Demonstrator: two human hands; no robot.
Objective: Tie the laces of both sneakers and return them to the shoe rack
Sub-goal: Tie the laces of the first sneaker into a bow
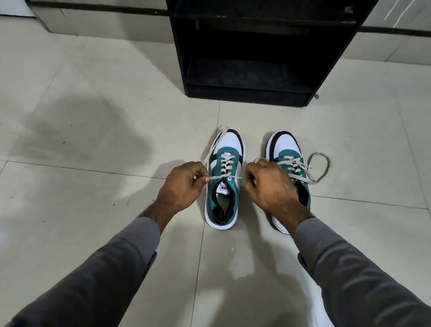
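Note:
Two teal, white and black sneakers stand side by side on the tiled floor, toes pointing away from me. Over the left sneaker [224, 189], my left hand [182, 184] pinches one grey lace end and my right hand [269, 185] pinches the other. The lace is pulled taut across the tongue between them. The right sneaker [290, 155] is partly hidden behind my right hand; its laces lie loose, one end curling into a loop [320, 165] on the floor to its right. The black shoe rack [250, 45] stands just beyond the sneakers with its shelves bare.
Pale glossy floor tiles [84, 128] stretch all around. A wall with a dark skirting line [92, 8] runs behind the rack. Grey sleeves cover both my forearms.

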